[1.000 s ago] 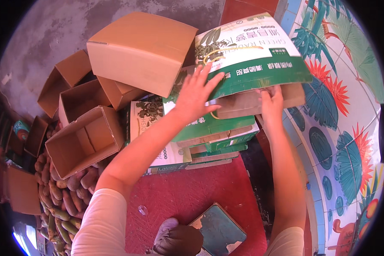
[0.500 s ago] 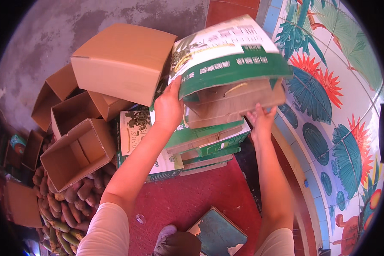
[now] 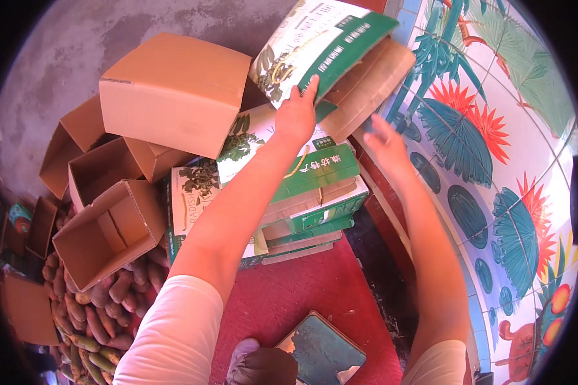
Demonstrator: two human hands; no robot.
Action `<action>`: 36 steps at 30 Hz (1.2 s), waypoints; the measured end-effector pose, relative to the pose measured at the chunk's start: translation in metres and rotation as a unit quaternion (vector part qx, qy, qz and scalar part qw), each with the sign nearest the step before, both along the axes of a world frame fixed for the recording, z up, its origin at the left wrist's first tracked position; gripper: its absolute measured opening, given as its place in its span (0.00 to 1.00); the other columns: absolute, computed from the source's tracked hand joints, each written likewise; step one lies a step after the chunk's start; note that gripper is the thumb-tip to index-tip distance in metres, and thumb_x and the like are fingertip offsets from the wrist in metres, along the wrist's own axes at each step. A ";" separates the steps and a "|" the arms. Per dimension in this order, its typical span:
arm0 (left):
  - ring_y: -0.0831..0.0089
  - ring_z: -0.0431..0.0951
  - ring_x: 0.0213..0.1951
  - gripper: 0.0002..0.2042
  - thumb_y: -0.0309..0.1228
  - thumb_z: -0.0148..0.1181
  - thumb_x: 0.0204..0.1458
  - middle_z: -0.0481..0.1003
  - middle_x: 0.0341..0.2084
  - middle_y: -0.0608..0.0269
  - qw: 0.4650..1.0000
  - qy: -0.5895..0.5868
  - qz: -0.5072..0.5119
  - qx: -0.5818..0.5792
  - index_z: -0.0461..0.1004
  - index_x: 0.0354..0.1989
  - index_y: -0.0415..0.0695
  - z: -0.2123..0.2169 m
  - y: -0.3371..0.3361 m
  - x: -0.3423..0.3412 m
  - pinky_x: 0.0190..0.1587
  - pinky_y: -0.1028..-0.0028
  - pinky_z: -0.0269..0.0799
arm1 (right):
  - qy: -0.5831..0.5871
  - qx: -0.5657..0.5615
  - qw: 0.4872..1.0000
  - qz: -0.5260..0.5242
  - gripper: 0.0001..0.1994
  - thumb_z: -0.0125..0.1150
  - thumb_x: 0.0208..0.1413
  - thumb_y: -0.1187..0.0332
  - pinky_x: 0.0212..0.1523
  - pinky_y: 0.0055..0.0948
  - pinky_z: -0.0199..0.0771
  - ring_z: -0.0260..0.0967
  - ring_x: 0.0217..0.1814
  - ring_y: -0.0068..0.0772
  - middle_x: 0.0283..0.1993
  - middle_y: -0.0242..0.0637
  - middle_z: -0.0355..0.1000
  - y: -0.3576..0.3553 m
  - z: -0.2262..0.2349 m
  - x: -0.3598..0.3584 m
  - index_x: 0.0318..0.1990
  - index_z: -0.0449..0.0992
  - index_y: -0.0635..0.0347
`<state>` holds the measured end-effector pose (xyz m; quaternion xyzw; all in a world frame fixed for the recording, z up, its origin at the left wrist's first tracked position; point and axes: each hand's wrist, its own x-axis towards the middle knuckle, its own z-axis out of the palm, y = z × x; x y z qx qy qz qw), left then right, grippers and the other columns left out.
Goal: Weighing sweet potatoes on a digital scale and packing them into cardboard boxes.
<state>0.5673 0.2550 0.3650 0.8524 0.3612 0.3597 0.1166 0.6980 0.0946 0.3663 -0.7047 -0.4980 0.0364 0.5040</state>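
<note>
At the far middle a white-and-green printed carton [image 3: 350, 54] is tilted, its brown end flaps hanging loose. My left hand [image 3: 297, 117] grips its near left edge, index finger along the green side, thumb side partly hidden. My right hand [image 3: 388, 146] is just below the brown flap on the carton's right, fingers apart and slightly blurred, apparently not touching it. Beneath lies a stack of similar green-and-white cartons [image 3: 327, 168] with cord handles. Another printed carton [image 3: 192, 186] stands left of the stack, partly behind my left forearm.
Several plain brown cardboard boxes [image 3: 173, 90] are piled at the left, some open. Below them lies a heap of long root vegetables [image 3: 103, 298]. A worn blue square-topped stool [image 3: 321, 350] stands on the red floor [image 3: 289, 289]. A painted tile wall [image 3: 469, 167] rises at the right.
The printed carton has moved farther away and turned, uncovering the top of the stack. My left hand moved with it to the right; my right hand has come off its lower flap.
</note>
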 end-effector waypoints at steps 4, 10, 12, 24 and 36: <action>0.48 0.57 0.59 0.40 0.37 0.64 0.43 0.51 0.60 0.42 0.992 -0.079 -0.078 0.058 0.46 0.64 0.58 -0.016 -0.003 0.000 0.57 0.60 0.59 | 0.032 -0.009 0.999 0.016 0.23 0.55 0.51 0.71 0.52 0.30 0.65 0.66 0.53 0.38 0.54 0.48 0.65 -0.036 -0.043 -0.008 0.56 0.64 0.64; 0.44 0.54 0.59 0.47 0.40 0.70 0.34 0.47 0.59 0.37 0.982 -0.152 -0.004 0.111 0.47 0.63 0.50 -0.035 -0.023 -0.023 0.58 0.58 0.57 | 0.117 -0.013 0.993 0.026 0.19 0.52 0.53 0.75 0.51 0.26 0.66 0.66 0.52 0.32 0.51 0.42 0.67 -0.087 -0.061 -0.036 0.54 0.64 0.68; 0.44 0.54 0.59 0.47 0.40 0.71 0.34 0.47 0.59 0.37 0.982 -0.150 0.004 0.114 0.47 0.63 0.50 -0.039 -0.029 -0.025 0.58 0.58 0.57 | 0.142 -0.016 0.989 0.025 0.18 0.51 0.54 0.75 0.51 0.25 0.66 0.66 0.52 0.31 0.51 0.41 0.67 -0.101 -0.067 -0.038 0.53 0.64 0.69; 0.44 0.52 0.61 0.42 0.35 0.69 0.36 0.48 0.61 0.42 0.979 -0.073 0.001 0.190 0.52 0.62 0.48 -0.078 -0.062 -0.082 0.59 0.56 0.53 | 0.221 -0.089 0.971 0.003 0.15 0.52 0.55 0.73 0.46 0.23 0.67 0.68 0.48 0.26 0.45 0.39 0.71 -0.210 -0.120 -0.088 0.50 0.68 0.66; 0.47 0.47 0.64 0.36 0.34 0.65 0.40 0.48 0.62 0.46 0.993 0.113 -0.007 0.038 0.56 0.60 0.50 -0.192 -0.146 -0.249 0.60 0.48 0.47 | 0.319 -0.279 0.901 0.092 0.15 0.53 0.57 0.67 0.49 0.28 0.66 0.68 0.48 0.34 0.46 0.42 0.71 -0.330 -0.114 -0.216 0.51 0.70 0.62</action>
